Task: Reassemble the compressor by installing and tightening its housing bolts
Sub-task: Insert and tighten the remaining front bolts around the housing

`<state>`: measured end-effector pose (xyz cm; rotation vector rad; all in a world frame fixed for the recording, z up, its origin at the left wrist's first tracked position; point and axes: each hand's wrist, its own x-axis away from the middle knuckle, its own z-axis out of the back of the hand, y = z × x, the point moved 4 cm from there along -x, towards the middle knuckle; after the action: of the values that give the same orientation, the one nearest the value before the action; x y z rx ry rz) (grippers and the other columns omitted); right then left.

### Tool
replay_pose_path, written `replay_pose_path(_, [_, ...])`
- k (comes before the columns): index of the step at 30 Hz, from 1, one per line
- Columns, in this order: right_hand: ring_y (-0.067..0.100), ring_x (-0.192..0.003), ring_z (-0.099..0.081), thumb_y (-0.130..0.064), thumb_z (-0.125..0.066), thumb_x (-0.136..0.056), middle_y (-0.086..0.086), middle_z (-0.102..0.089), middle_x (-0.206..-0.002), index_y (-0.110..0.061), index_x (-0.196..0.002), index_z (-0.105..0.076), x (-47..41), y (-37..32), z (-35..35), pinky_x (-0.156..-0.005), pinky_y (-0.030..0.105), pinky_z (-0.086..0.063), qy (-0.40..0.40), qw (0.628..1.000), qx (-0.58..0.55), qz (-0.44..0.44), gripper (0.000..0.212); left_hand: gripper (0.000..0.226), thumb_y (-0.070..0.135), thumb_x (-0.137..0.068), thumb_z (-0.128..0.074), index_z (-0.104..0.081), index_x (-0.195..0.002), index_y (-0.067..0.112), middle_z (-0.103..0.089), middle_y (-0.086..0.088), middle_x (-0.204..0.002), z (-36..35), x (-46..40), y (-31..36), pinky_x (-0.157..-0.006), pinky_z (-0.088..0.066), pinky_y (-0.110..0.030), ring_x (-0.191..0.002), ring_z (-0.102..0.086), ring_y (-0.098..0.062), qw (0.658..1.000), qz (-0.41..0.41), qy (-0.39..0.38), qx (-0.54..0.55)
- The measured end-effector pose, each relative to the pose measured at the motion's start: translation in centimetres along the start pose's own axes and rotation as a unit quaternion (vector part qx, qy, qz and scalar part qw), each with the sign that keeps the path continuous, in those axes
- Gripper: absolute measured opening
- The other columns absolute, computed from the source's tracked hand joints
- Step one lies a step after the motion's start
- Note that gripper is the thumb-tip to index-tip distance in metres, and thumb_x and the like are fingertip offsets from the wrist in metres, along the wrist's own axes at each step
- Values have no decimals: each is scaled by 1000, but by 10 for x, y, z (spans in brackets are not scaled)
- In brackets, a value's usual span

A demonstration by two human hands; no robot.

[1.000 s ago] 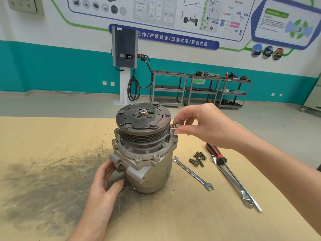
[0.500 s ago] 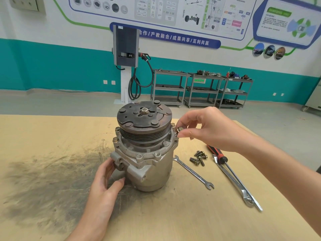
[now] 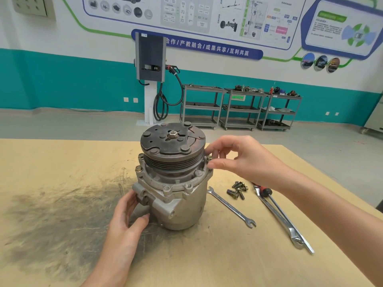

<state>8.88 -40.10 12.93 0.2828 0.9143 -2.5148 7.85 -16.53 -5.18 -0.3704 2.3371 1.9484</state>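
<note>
The grey compressor (image 3: 182,206) stands upright on the wooden table (image 3: 62,162), its dark pulley (image 3: 173,141) on top. My left hand (image 3: 126,222) grips the port block low on its left side. My right hand (image 3: 238,160) reaches in from the right, thumb and index finger pinching a housing bolt (image 3: 209,157) that sits upright in the flange's right edge. Two more bolts (image 3: 139,162) stand in the flange on the left. Several loose bolts (image 3: 238,189) lie on the table to the right.
An open-end wrench (image 3: 232,207) lies right of the compressor. Farther right are a red-and-black-handled screwdriver (image 3: 263,190) and a combination wrench (image 3: 288,228). A dark smudge (image 3: 51,214) covers the table's left part. Shelving carts stand far behind.
My right hand has shifted slightly at the flange's right edge, and the bolt head now shows between thumb and index finger. My left hand has stayed on the compressor.
</note>
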Motion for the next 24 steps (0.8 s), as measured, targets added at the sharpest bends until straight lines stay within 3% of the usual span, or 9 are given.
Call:
replay_pose_path(4, [-1, -72, -56, -37, -71, -77, -14, -65, -92, -40, -87, -75, 6, 10, -8, -61, 20, -45, 15, 989, -142, -35, 11, 65, -16, -85, -54, -52, -130, 32, -58, 17, -130, 1, 0, -1, -106, -41, -48, -125, -48, 1, 1000, -1, -1, 2])
replay_pose_path(6, [9, -71, -54, -39, -74, -68, 1, -67, -92, -32, -82, -75, 8, 14, -16, -60, 28, -45, 33, 971, -228, -59, 16, 66, -16, -85, -54, -53, -127, 35, -58, 18, -130, 1, 0, -2, -106, -40, -46, -125, -49, 1, 1000, -2, 1, 1])
replay_pose_path(8, [10, -68, -53, -39, -78, -59, 5, -64, -83, -23, -78, -70, 8, 17, -24, -62, 31, -43, 69, 952, -286, -86, 26, 67, -16, -84, -55, -54, -125, 37, -59, 18, -129, 1, 0, -2, -106, -40, -44, -125, -49, 1, 1000, -4, 2, -1])
replay_pose_path(10, [10, -73, -54, -38, -80, -61, 0, -62, -81, -21, -80, -66, 8, 20, -32, -68, 31, -43, 101, 947, -289, -95, 30, 67, -16, -84, -56, -55, -123, 39, -59, 19, -128, 2, -1, -2, -106, -40, -42, -124, -49, 2, 1000, -3, 4, -3])
replay_pose_path(13, [9, -89, -56, -30, -77, -78, -8, -63, -92, -28, -91, -68, 11, 24, -41, -79, 28, -43, 124, 949, -281, -75, 16, 67, -15, -84, -57, -55, -121, 41, -59, 19, -128, 2, -1, -2, -107, -38, -40, -124, -49, 2, 1000, 1, 5, -5])
replay_pose_path(17, [5, -95, -58, -33, -67, -81, -4, -64, -105, -29, -90, -71, 18, 24, -47, -75, 18, -44, 153, 937, -312, -41, 11, 66, -15, -84, -56, -53, -123, 39, -58, 17, -130, 1, 0, 0, -109, -37, -42, -125, -48, 1, 1000, 1, 3, -9])
replay_pose_path(19, [2, -96, -59, -34, -71, -82, 0, -63, -109, -23, -89, -70, 19, 23, -50, -74, 17, -46, 166, 934, -313, -35, 14, 66, -15, -84, -56, -53, -122, 39, -58, 16, -130, 0, 1, 2, -109, -37, -42, -125, -48, 1, 1000, 1, 4, -9])
replay_pose_path(24, [3, -79, -55, -38, -71, -74, -5, -62, -108, -17, -89, -59, 18, 21, -55, -62, 17, -51, 204, 925, -314, -57, 29, 65, -15, -85, -55, -52, -122, 38, -57, 17, -130, -2, 4, 7, -109, -37, -41, -125, -48, 1, 1000, 2, 3, -9])
